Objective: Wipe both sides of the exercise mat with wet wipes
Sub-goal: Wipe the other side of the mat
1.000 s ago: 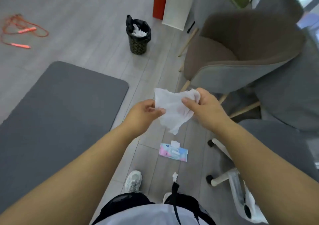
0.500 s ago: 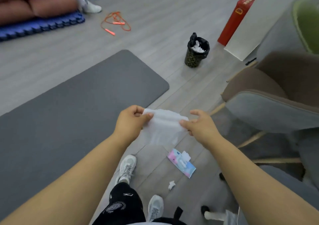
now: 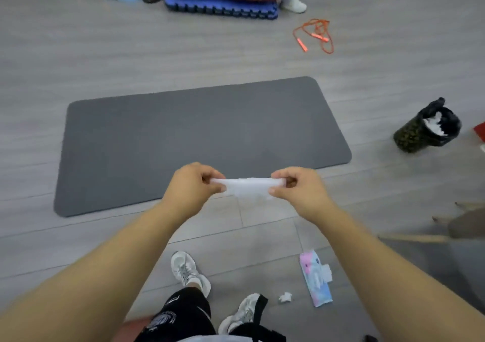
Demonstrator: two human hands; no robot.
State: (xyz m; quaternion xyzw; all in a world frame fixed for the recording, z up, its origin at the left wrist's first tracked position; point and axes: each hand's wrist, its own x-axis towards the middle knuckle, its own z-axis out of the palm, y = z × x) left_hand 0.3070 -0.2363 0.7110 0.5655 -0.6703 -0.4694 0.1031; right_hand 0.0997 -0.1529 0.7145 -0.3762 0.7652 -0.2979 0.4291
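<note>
Grey plank floor (image 3: 157, 53), dark-grey foam exercise mat (image 3: 183, 131) beyond the fingers (image 3: 210, 177). Left hand (image 3: 193, 184), right hand (image 3: 299, 190) each pinch thin white wet wipe (image 3: 246, 186), stretched between them; overpulling could tear it.

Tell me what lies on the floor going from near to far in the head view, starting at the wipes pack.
wipes pack → exercise mat → orange jump rope → blue foam tiles. The bin sits level with the mat, so it is left out.
</note>
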